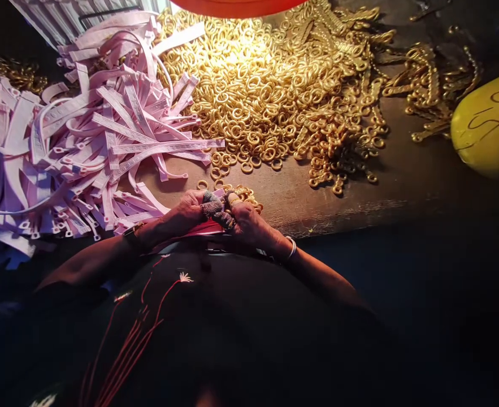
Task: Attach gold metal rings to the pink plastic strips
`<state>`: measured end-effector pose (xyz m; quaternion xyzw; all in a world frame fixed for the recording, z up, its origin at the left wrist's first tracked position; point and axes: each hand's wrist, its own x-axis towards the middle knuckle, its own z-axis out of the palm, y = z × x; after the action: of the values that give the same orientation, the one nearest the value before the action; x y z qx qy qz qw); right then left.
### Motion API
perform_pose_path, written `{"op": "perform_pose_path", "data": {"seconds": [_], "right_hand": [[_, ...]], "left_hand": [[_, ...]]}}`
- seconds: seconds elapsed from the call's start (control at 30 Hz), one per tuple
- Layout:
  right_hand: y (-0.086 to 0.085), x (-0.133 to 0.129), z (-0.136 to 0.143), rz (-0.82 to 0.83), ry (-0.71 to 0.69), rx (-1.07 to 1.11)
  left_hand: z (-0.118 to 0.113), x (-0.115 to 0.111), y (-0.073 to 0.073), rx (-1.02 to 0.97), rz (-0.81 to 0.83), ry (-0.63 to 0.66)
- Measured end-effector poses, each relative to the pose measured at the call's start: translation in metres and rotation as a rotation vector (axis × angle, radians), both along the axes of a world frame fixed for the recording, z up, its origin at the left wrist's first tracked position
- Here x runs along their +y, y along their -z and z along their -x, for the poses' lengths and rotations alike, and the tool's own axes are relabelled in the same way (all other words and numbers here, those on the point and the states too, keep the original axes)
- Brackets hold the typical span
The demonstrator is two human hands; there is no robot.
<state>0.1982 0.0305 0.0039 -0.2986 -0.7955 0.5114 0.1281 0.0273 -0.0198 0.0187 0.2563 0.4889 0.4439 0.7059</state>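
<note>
My left hand (192, 208) and my right hand (250, 219) meet at the table's front edge, fingers closed and partly wrapped in grey covers. A short piece of pink strap (218, 193) shows between them, pinched in my left fingers. What my right fingertips grip is hidden. Just behind my right hand lies a small heap of gold rings (249, 196). Many pink straps with looped ends (143, 148) are piled to the left. Beyond my hands spreads a large heap of gold rings (253, 90).
Gold ornate link pieces (370, 93) lie at the heap's right side, more of them (425, 85) farther right. A yellow rounded object with black writing (490, 127) stands at the right. A red lamp-like rim (241, 7) hangs overhead. The wooden table edge (329, 223) runs before me.
</note>
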Motion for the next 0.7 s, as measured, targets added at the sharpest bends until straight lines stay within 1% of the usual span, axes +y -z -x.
{"op": "perform_pose_path", "data": {"seconds": [0.1,0.2,0.27,0.33,0.37,0.43,0.53,0.6,0.63,0.7], "right_hand": [[0.006,0.004,-0.001,0.01,-0.084,-0.057],[0.009,0.008,-0.001,-0.01,-0.154,-0.097],[0.008,0.011,-0.001,-0.055,-0.16,-0.094],[0.005,0.014,0.0,-0.118,-0.138,-0.098],[0.003,0.015,0.0,-0.154,-0.125,-0.11],[0.0,0.016,-0.001,-0.233,-0.101,-0.133],[0.0,0.018,-0.012,-0.324,-0.081,-0.124],[0.005,0.025,-0.028,-0.354,0.01,-0.153],[0.009,0.031,-0.038,-0.371,0.092,-0.196],[0.02,0.048,-0.063,-0.429,0.324,-0.316]], "left_hand": [[-0.003,0.0,0.007,-0.055,0.02,0.009],[-0.004,0.0,0.01,-0.076,0.057,0.01],[-0.003,0.001,0.009,-0.045,0.083,-0.019],[-0.002,0.004,0.006,0.019,0.075,-0.049],[-0.001,0.006,0.005,0.063,0.049,-0.047],[0.0,0.009,0.001,0.171,-0.038,0.006],[0.0,0.01,0.002,0.411,-0.234,0.09],[-0.002,0.006,0.005,0.596,-0.388,0.11],[-0.003,0.004,0.006,0.673,-0.456,0.124],[-0.004,-0.002,0.008,0.754,-0.539,0.17]]}}
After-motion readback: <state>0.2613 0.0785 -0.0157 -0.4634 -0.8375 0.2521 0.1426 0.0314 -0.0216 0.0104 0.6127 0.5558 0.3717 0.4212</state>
